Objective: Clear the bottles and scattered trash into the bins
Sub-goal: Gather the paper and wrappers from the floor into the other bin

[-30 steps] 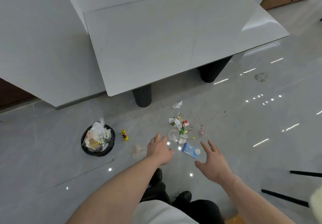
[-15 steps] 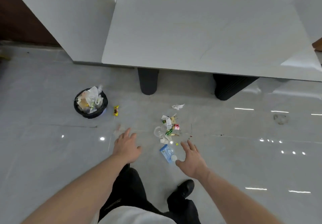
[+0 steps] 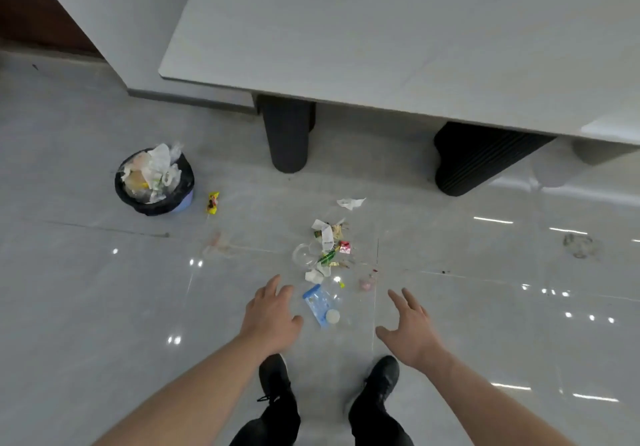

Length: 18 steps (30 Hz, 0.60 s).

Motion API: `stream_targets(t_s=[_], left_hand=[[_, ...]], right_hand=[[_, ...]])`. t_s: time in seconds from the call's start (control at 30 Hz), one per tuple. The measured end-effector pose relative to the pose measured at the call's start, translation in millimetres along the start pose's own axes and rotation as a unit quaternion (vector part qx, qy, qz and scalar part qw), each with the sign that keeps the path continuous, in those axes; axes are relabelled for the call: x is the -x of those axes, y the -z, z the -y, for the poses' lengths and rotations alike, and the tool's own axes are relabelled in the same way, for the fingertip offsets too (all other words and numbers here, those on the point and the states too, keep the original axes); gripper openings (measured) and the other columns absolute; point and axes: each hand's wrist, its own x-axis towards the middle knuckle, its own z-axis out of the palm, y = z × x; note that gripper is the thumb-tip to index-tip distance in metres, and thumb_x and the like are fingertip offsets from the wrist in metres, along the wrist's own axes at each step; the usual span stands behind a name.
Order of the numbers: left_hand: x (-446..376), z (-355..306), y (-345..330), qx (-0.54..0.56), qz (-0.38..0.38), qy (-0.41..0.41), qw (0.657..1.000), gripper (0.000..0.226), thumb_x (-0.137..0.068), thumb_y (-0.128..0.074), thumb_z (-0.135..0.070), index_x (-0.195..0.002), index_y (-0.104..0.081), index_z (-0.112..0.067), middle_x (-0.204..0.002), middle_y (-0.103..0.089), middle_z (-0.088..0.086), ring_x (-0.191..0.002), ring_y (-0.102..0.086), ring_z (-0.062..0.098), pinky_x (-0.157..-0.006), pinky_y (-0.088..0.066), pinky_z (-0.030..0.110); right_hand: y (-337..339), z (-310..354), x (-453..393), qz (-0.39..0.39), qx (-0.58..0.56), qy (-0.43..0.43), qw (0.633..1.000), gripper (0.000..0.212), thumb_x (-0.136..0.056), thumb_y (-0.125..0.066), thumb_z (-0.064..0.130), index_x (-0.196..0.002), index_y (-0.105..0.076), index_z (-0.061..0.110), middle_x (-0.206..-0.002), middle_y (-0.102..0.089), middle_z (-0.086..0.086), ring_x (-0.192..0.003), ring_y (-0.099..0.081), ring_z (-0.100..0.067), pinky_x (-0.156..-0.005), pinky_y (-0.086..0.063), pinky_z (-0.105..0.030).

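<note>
A glossy grey floor [image 3: 104, 307] is being viewed beneath a pale desk [image 3: 381, 36]. Both hands are being held out empty, fingers spread: the left hand [image 3: 272, 317] and the right hand [image 3: 412, 333]. A plastic bottle [image 3: 320, 305] is lying between them, just right of the left fingers [image 3: 273, 286]. Scattered trash [image 3: 325, 248] is lying beyond the fingertips. A full bin [image 3: 154, 182] is standing well to the left, a yellow wrapper [image 3: 212, 202] beside it.

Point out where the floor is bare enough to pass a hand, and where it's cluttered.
Bare floor lies between the bin and the left hand, and right of the right hand. Crowded: the wrapper pile just beyond the plastic bottle, between both hands.
</note>
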Motion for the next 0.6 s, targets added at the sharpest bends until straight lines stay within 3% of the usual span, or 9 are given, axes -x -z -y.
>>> stream_targets(t_s=[0.17, 0.37, 0.6], left_hand=[[-99, 31, -104, 0.057, 0.000, 0.035, 0.998, 0.065, -0.094, -0.054, -0.040, -0.153, -0.031, -0.027, -0.166, -0.006, -0.003, -0.147, -0.022, 0.025, -0.118, -0.029, 0.041], [-238, 92, -237, -0.004, 0.013, 0.062, 0.998, 0.071, -0.091, -0.055, -0.043, -0.155, -0.027, -0.028, -0.166, -0.004, -0.002, -0.145, -0.024, 0.025, -0.116, -0.032, 0.039], [-398, 112, -295, -0.014, -0.076, 0.031, 0.997, 0.074, -0.091, -0.058, -0.046, -0.153, -0.028, -0.022, -0.165, -0.005, 0.002, -0.145, -0.024, 0.030, -0.114, -0.034, 0.045]], right_hand=[[-82, -43, -126, 0.009, -0.016, 0.010, 1.000, 0.088, -0.085, -0.068, 0.039, -0.159, -0.019, 0.030, -0.167, -0.009, -0.002, -0.153, -0.012, -0.025, -0.120, -0.022, -0.037], [-199, -113, -291, -0.005, -0.004, 0.037, 0.999, 0.090, -0.082, -0.071, 0.038, -0.158, -0.023, 0.031, -0.167, -0.009, 0.003, -0.152, -0.014, -0.023, -0.118, -0.026, -0.034], [-260, -177, -444, -0.047, 0.039, 0.036, 0.997, 0.091, -0.079, -0.071, 0.040, -0.157, -0.027, 0.021, -0.165, -0.016, -0.005, -0.153, -0.013, -0.025, -0.120, -0.020, -0.036]])
